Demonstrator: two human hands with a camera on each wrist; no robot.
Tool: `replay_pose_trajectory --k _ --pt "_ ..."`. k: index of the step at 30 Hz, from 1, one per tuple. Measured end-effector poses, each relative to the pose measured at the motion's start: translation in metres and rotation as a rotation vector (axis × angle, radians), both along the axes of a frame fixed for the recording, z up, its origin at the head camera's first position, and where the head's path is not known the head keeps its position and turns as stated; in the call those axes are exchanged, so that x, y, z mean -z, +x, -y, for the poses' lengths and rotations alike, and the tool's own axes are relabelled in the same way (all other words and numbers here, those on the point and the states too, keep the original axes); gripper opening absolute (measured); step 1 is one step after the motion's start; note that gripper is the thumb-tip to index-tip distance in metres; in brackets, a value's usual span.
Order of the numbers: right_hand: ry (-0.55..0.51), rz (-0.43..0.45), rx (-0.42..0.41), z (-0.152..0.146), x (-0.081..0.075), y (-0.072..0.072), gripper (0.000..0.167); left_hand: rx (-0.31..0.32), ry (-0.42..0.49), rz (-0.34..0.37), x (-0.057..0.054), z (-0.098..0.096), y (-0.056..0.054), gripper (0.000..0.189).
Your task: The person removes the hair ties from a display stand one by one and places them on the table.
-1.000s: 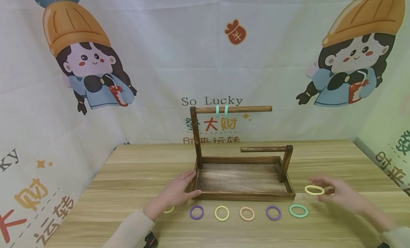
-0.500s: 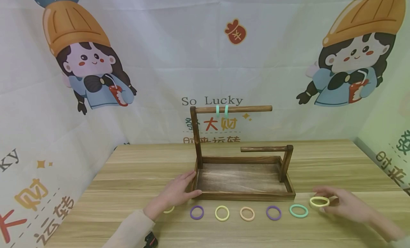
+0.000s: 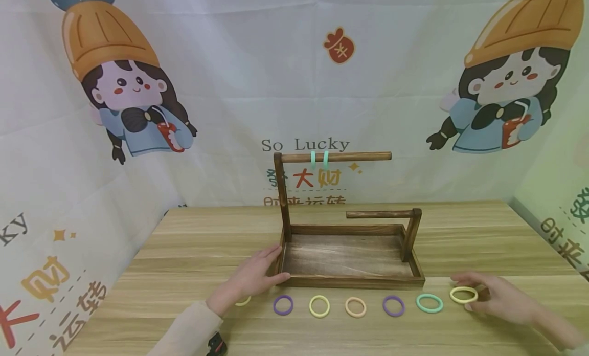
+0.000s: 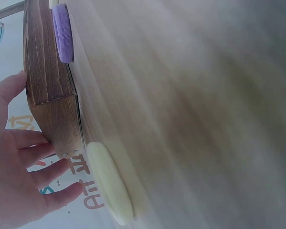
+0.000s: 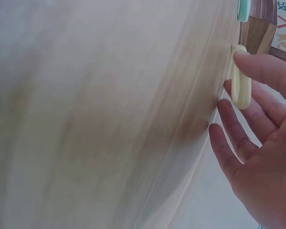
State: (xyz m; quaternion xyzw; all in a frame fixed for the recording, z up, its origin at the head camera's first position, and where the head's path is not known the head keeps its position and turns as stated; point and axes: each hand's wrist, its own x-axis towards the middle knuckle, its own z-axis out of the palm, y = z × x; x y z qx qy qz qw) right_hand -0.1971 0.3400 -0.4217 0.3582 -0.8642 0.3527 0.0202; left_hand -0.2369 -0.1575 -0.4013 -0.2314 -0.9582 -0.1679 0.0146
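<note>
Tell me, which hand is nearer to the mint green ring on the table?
Right. The right hand pinches a yellow ring just right of the mint green ring; the left hand, farther away, touches the left end of the tray.

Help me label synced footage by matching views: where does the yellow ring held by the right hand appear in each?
Head: the yellow ring is at lower right, pinched by the right hand.
Left wrist: not in it; another ring shows there.
Right wrist: upper right, in that hand.
Shared landmark: the wooden tray, lower middle in head, upper left in left wrist, top right in right wrist.
</note>
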Motion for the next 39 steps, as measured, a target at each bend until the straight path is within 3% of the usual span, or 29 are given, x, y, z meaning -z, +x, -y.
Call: replay_pose_trajectory --k 9,16,21,24,27,39 --pt "0.038 -0.063 0.038 0.001 0.000 0.001 0.046 -0.004 -0.007 0.001 -0.001 0.000 0.000 0.074" --pt "0.030 0.020 0.067 0.001 -0.001 0.002 0.045 -0.005 -0.009 0.000 -0.001 0.000 0.000 0.074" --pt "0.002 -0.075 0.140 0.006 -0.006 -0.001 0.041 -0.005 -0.009 -0.001 -0.001 -0.001 0.000 0.074" --pt "-0.004 -0.168 0.206 0.011 -0.013 -0.005 0.037 -0.003 -0.007 0.000 -0.001 0.000 0.000 0.074" --pt "-0.019 -0.202 0.261 0.016 -0.023 -0.009 0.034 -0.002 -0.010 -0.004 0.000 0.000 0.000 0.074" --pt "-0.076 -0.192 0.356 0.030 -0.071 -0.029 0.031 -0.004 -0.006 0.009 -0.001 -0.001 -0.001 0.074"
